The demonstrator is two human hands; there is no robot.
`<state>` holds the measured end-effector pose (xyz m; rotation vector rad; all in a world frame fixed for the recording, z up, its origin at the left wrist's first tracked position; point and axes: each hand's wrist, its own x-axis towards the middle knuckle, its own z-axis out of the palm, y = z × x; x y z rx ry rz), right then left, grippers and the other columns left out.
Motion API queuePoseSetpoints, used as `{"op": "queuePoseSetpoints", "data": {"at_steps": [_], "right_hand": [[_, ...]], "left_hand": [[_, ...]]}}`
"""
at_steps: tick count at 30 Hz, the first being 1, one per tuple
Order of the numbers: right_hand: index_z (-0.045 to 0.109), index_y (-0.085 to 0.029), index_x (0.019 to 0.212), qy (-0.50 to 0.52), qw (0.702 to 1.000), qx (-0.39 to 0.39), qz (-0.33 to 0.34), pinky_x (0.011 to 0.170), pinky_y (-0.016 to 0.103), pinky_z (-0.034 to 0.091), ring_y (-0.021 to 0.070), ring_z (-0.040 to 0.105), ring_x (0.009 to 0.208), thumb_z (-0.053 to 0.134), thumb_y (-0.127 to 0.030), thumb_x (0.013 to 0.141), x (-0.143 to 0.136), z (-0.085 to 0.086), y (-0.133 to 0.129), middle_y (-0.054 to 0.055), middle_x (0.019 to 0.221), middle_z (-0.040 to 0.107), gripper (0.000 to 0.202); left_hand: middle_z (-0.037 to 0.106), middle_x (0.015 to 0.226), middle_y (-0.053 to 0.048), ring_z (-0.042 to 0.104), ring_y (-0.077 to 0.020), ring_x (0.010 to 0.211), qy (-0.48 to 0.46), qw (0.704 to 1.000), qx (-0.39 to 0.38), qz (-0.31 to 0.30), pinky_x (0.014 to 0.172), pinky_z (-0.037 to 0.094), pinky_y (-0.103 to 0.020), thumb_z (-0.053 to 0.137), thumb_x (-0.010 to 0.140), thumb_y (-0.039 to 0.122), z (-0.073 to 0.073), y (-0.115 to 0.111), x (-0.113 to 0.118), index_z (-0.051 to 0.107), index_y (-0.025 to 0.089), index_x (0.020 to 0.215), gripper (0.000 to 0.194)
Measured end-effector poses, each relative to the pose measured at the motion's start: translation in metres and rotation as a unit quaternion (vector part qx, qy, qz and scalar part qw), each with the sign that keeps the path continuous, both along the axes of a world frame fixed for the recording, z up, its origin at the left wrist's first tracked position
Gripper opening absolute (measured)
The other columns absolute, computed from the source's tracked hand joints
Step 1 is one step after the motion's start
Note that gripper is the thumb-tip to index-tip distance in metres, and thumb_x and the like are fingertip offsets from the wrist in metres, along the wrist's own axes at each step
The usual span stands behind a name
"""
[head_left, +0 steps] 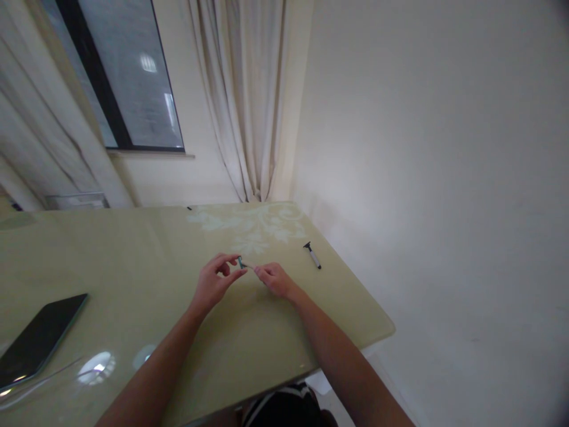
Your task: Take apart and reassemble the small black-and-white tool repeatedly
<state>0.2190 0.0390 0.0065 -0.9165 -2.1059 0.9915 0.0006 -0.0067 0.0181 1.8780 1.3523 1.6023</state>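
Observation:
Between my hands, above the table, is a small razor with a teal head [241, 262] and a thin pale neck. My left hand [212, 283] pinches the two ends of its head between thumb and fingers. Wrapped round the handle is my right hand [276, 280], which hides most of it. A second razor [313, 256], with a black head and a grey and black handle, lies on the table to the right of my right hand, touched by neither hand.
The glossy pale-green table [146, 255] has a white floral pattern at its far right. A dark tablet [42, 335] lies at the left, with a white cable [38, 384] by it. A small black thing [189, 208] is at the far edge. A wall [422, 178] runs along the right.

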Motion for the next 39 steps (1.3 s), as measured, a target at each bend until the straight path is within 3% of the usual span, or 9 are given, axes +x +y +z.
{"op": "queuePoseSetpoints", "data": {"at_steps": [3, 8, 13, 17, 22, 27, 32, 36, 39], "right_hand": [[0.033, -0.021, 0.059, -0.008, 1.0, 0.009, -0.023, 0.055, 0.028, 0.017, 0.0094, 0.027, 0.055, 0.04, -0.057, 0.095, 0.0018, -0.0004, 0.001, -0.004, 0.058, 0.027, 0.051], [0.034, -0.021, 0.059, -0.003, 1.0, 0.009, 0.009, 0.055, 0.027, 0.018, 0.0092, 0.028, 0.055, 0.038, -0.059, 0.096, -0.0017, -0.0023, 0.0003, -0.004, 0.058, 0.028, 0.053], [0.033, -0.021, 0.058, -0.019, 0.999, 0.025, -0.031, 0.055, 0.028, 0.016, 0.0091, 0.027, 0.055, 0.039, -0.057, 0.096, -0.0004, -0.0026, 0.0018, -0.004, 0.059, 0.026, 0.053], [0.033, -0.021, 0.059, -0.007, 1.0, 0.016, -0.001, 0.054, 0.028, 0.018, 0.0091, 0.028, 0.055, 0.038, -0.059, 0.096, 0.001, -0.0021, 0.0013, -0.004, 0.059, 0.028, 0.053], [0.033, -0.021, 0.058, -0.017, 0.999, 0.033, -0.033, 0.054, 0.028, 0.017, 0.0091, 0.028, 0.054, 0.038, -0.057, 0.096, 0.0015, -0.0009, 0.0012, -0.005, 0.058, 0.027, 0.053], [0.035, -0.021, 0.06, -0.019, 0.999, 0.036, 0.01, 0.055, 0.027, 0.02, 0.0093, 0.03, 0.056, 0.038, -0.057, 0.097, 0.0017, 0.0013, -0.0008, -0.004, 0.059, 0.03, 0.052], [0.035, -0.021, 0.059, -0.026, 0.998, 0.041, -0.026, 0.056, 0.028, 0.019, 0.0097, 0.03, 0.056, 0.037, -0.056, 0.096, 0.0036, 0.0023, -0.0002, -0.004, 0.059, 0.029, 0.051], [0.036, -0.02, 0.06, -0.027, 0.999, 0.028, 0.02, 0.056, 0.027, 0.021, 0.0099, 0.031, 0.057, 0.038, -0.057, 0.097, 0.0036, 0.0039, -0.0022, -0.004, 0.06, 0.032, 0.051], [0.036, -0.02, 0.06, -0.036, 0.998, 0.046, -0.001, 0.057, 0.027, 0.019, 0.0101, 0.031, 0.057, 0.037, -0.056, 0.096, 0.0043, 0.0054, -0.002, -0.004, 0.059, 0.031, 0.051]], "left_hand": [[0.068, 0.085, 0.001, 0.052, -0.009, 0.058, -0.006, 1.0, 0.0, 0.005, 0.06, 0.05, -0.024, 0.083, 0.076, 0.045, 0.0009, -0.0005, 0.0004, 0.076, 0.022, 0.104, 0.036], [0.067, 0.085, 0.0, 0.052, -0.0091, 0.057, -0.005, 1.0, -0.008, -0.003, 0.058, 0.049, -0.024, 0.082, 0.077, 0.044, 0.0004, -0.0001, 0.0013, 0.076, 0.023, 0.105, 0.036], [0.067, 0.086, 0.0, 0.053, -0.0094, 0.058, 0.003, 1.0, -0.005, -0.006, 0.059, 0.05, -0.024, 0.082, 0.077, 0.044, -0.0012, 0.0008, 0.0007, 0.076, 0.023, 0.106, 0.036], [0.067, 0.085, 0.0, 0.053, -0.0096, 0.059, 0.007, 1.0, 0.0, -0.015, 0.06, 0.05, -0.024, 0.082, 0.077, 0.044, -0.0003, -0.0003, 0.0019, 0.076, 0.023, 0.106, 0.036], [0.067, 0.084, 0.001, 0.053, -0.0097, 0.059, 0.005, 1.0, 0.003, -0.015, 0.06, 0.05, -0.025, 0.082, 0.077, 0.042, 0.0003, -0.0012, 0.0024, 0.076, 0.023, 0.106, 0.035], [0.067, 0.087, 0.0, 0.053, -0.0096, 0.06, 0.011, 1.0, 0.01, -0.026, 0.062, 0.05, -0.025, 0.082, 0.079, 0.04, 0.0008, -0.0019, 0.0014, 0.075, 0.024, 0.108, 0.035], [0.067, 0.087, 0.0, 0.053, -0.0096, 0.06, 0.011, 1.0, 0.008, -0.02, 0.062, 0.05, -0.025, 0.082, 0.079, 0.042, 0.001, -0.0021, 0.0015, 0.075, 0.023, 0.106, 0.034], [0.067, 0.087, 0.0, 0.054, -0.01, 0.061, 0.016, 1.0, 0.005, -0.02, 0.063, 0.051, -0.025, 0.081, 0.08, 0.044, 0.0015, -0.0027, 0.0012, 0.075, 0.024, 0.108, 0.035], [0.067, 0.087, 0.0, 0.054, -0.0101, 0.061, 0.016, 1.0, 0.006, -0.02, 0.063, 0.051, -0.025, 0.081, 0.079, 0.045, 0.0018, -0.0029, 0.0011, 0.075, 0.024, 0.108, 0.036]]}}
